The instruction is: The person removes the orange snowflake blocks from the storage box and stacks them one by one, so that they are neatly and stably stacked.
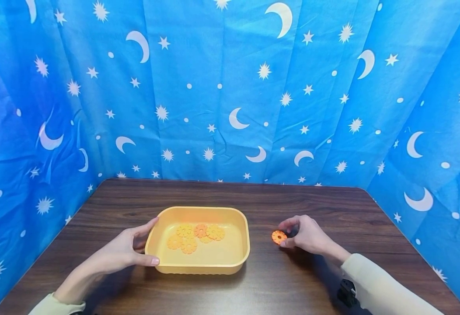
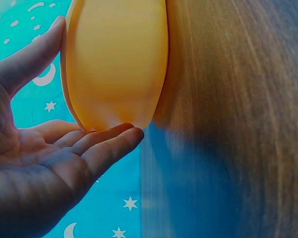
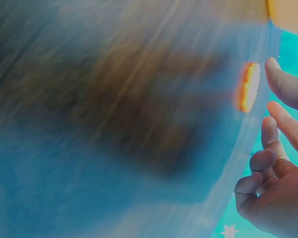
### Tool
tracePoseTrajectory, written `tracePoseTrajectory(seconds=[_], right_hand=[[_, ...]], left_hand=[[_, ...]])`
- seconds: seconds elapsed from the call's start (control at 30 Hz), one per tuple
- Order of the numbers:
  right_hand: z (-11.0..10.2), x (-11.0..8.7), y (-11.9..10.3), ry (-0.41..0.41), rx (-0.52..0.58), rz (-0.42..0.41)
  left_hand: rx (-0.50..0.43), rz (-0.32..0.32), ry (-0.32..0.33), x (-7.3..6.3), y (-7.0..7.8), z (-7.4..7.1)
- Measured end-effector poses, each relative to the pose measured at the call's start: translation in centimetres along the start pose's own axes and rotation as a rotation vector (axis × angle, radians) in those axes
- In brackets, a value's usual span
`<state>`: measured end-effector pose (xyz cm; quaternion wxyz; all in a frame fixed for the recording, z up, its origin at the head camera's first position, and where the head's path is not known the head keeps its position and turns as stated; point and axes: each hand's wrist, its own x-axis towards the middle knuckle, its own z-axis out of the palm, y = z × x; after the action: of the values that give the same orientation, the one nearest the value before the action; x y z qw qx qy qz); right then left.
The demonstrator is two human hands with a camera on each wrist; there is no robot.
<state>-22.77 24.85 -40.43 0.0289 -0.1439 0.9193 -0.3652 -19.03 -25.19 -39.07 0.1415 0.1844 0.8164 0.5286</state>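
Observation:
A yellow plastic tray [image 1: 196,270] rests on the dark wooden table. It contains several flat, notched, flower-shaped discs [image 1: 188,246], mostly yellow with one orange. My left hand [image 1: 121,248] holds the tray's left end, thumb at the front corner and fingers at the back corner. In the left wrist view, the fingertips [image 2: 134,134] touch the tray wall [image 2: 116,59]. To the tray's right lies an orange notched disc [image 1: 279,237] with a hole in its middle. My right hand [image 1: 308,236] is around this disc. In the right wrist view, its thumb and fingers look apart from the orange disc [image 3: 249,88].
The wooden table [image 1: 293,280] extends around the tray to both sides. A blue curtain [image 1: 222,100] with white moons and stars encloses the back, left and right. A dark device [image 1: 347,292] is strapped at the right wrist.

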Motion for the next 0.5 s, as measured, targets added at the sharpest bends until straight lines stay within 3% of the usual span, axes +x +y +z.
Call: tracePoseTrajectory(seconds=[0.5], right_hand=[[0.5, 0.8, -4.6, -0.005, 0.008, -0.108]], left_hand=[[0.029, 0.003, 0.018, 0.0, 0.0, 0.1]])
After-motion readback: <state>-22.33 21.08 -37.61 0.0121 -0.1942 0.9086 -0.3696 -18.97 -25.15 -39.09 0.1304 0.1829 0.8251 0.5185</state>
